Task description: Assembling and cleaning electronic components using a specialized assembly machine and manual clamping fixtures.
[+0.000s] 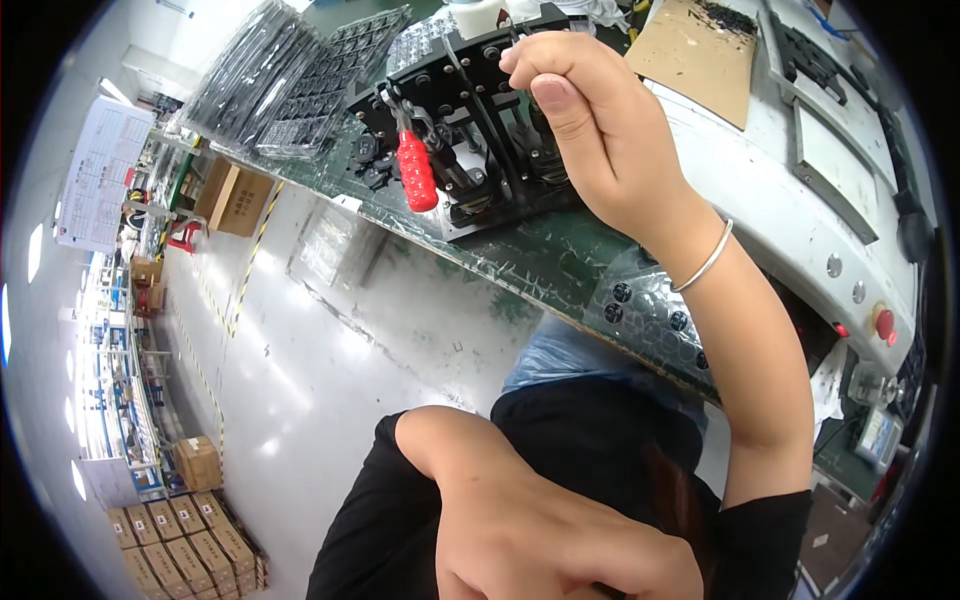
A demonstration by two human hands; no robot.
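Note:
My right hand [610,140] is raised over the right part of a black clamping fixture [505,110], its fingers curled and the thumb pressed against them. Whatever lies inside that grip is hidden. A silvery bangle [708,258] circles the right wrist. On the fixture's left side, a toggle clamp's red handle [416,172] points downward with no hand on it. My left hand [560,530] is close to my body at the lower edge, with bent fingers partly cut off by the picture; anything it holds cannot be seen.
Stacked clear plastic trays [265,80] stand on the green bench left of the fixture. A clear sheet with round black parts [650,315] lies near the bench edge. To the right is a white machine housing [760,165] with a red button [884,322]. Cartons [185,545] stand on the floor.

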